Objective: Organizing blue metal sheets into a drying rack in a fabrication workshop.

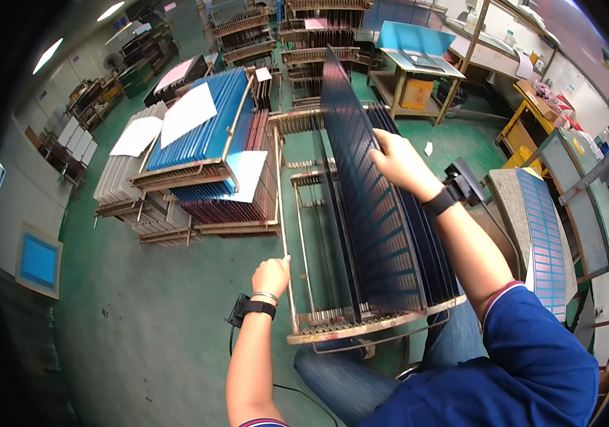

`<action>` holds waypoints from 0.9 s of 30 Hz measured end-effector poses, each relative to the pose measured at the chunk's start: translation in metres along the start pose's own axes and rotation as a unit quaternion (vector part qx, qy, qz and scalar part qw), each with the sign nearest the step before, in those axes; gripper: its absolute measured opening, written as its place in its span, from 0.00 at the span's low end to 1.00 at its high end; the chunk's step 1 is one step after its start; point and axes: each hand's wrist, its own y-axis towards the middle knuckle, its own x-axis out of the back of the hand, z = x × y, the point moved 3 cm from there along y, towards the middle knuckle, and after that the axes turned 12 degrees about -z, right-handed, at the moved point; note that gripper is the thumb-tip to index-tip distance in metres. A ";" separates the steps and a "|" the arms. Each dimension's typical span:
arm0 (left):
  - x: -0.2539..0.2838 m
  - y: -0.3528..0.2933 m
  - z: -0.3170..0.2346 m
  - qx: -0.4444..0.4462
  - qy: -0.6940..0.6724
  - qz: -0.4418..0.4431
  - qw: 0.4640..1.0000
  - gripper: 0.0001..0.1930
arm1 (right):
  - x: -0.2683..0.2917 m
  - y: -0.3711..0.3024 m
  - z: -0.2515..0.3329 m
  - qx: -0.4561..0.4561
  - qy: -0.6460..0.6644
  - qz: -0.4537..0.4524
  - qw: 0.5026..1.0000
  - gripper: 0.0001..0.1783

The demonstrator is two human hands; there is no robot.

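Note:
In front of me stands a metal rack with slotted end bars. My right hand is closed on the upper edge of a large dark panel with a grid pattern. The panel stands upright in the rack, slightly tilted. More dark panels stand close together in the slots to its right, partly hidden by my right arm. My left hand is closed around the rack's left side rail. Black straps with small devices are on both wrists.
At left, racks hold blue panels and grey ones, with white sheets on top. More loaded racks stand behind. A table with a blue board is at far right. A patterned panel lies on a bench near my right.

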 end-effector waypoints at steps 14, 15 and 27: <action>0.002 -0.004 -0.006 0.020 -0.009 -0.012 1.000 0.21 | 0.039 -0.014 0.040 -0.007 0.011 0.010 1.000 0.19; 0.003 -0.004 -0.007 0.022 -0.006 -0.011 1.000 0.21 | 0.042 -0.014 0.040 -0.020 0.026 0.014 0.999 0.19; -0.006 0.005 -0.003 -0.234 0.109 -0.050 0.965 0.13 | 0.028 -0.004 0.022 -0.007 -0.018 0.027 0.999 0.14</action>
